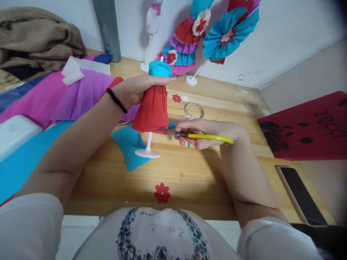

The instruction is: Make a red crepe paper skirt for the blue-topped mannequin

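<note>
My left hand [139, 86] is wrapped round the waist of a small white dress form [149, 142] on a round foot. The form wears a blue paper top [159, 69] and a flared red crepe paper skirt [153, 110]. In my right hand [207, 125] are scissors with yellow handles [210, 137], pointing left. Their blades lie at the skirt's lower right hem; whether they are parted I cannot tell. A blue paper piece [132, 148] lies under and beside the form's foot. Close to the table's front edge is a red paper flower [162, 193].
Pink and purple paper sheets [78, 94] and a white box [17, 135] lie at left. Behind stand decorated dress forms [185, 45] and a bare one [153, 23]. A tape roll [194, 110] sits beyond my right hand; a phone [300, 195] lies at right.
</note>
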Demonstrator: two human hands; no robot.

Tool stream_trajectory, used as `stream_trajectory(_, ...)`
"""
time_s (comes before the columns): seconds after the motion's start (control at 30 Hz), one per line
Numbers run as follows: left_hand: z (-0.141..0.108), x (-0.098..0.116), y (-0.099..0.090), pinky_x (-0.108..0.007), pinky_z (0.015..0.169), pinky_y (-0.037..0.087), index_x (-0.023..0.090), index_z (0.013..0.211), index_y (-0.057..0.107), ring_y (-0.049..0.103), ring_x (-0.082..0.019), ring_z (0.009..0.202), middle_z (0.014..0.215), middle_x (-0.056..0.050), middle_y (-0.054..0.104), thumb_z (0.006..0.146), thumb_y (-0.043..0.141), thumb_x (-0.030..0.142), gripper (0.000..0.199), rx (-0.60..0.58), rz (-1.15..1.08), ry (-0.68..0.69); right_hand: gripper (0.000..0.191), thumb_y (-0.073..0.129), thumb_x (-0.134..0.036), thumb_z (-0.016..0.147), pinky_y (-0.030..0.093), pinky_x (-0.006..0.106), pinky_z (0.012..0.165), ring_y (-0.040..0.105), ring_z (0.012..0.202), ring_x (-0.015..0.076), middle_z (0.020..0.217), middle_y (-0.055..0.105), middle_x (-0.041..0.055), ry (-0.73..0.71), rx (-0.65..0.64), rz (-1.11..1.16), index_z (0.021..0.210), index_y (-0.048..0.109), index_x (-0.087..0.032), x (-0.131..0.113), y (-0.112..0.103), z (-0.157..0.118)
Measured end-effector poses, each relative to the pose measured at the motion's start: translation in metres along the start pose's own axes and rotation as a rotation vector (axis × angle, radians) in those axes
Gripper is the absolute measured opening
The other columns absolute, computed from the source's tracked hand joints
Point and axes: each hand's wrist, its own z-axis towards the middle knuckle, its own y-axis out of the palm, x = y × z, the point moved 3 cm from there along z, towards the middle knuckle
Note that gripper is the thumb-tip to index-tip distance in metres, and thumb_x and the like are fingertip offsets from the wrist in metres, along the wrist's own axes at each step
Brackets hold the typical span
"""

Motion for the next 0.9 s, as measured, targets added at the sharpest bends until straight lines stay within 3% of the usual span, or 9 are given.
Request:
stream_trajectory(0.17,0.0,-0.001,-0.001,-0.039,0.099,0.047,0.013,0.07,0.055,0.054,-0.007,0.057,0.062,0.004,0.058,0.097,0.053,0.008,0.027,0.013,-0.023,0.001,0.046,0.056,-0.06,0.092,0.042,0.023,0.058,0.054,0.069,0.0117,0.089,0.065,0.0057,-0.018,-0.044,-0.055,0.1,0.059,-0.015,0.005,0.0,0.001)
stream_trajectory(0.43,-0.005,0.008,-0.003,-0.034,0.083,0.051,0.014,0.072,0.056,0.058,-0.01,0.054,0.061,0.001,0.062,0.098,0.054,0.01,0.026,0.1,-0.087,0.017,0.057,0.051,-0.068,0.092,0.041,0.023,0.058,0.053,0.067,0.0102,0.088,0.067,0.0068,0.015,-0.071,-0.048,0.102,0.062,-0.012,-0.002,-0.001,0.0)
stream_trajectory(0.73,-0.006,0.01,-0.009,-0.031,0.075,0.054,0.013,0.074,0.059,0.061,-0.012,0.059,0.063,-0.004,0.066,0.1,0.049,0.012,0.028,0.11,-0.088,0.004,0.053,0.06,-0.065,0.089,0.044,0.022,0.056,0.055,0.067,0.0109,0.081,0.065,0.0051,0.005,-0.08,0.038,0.098,0.062,-0.012,-0.004,-0.004,-0.007)
stream_trajectory(0.9,0.0,0.007,-0.015,-0.032,0.074,0.057,0.014,0.079,0.058,0.065,-0.014,0.06,0.063,-0.004,0.066,0.1,0.052,0.017,0.022,0.113,-0.101,0.013,0.053,0.067,-0.063,0.085,0.046,0.021,0.057,0.056,0.067,0.0107,0.08,0.063,0.0036,0.044,-0.012,0.112,0.1,0.063,-0.013,-0.003,-0.01,-0.018)
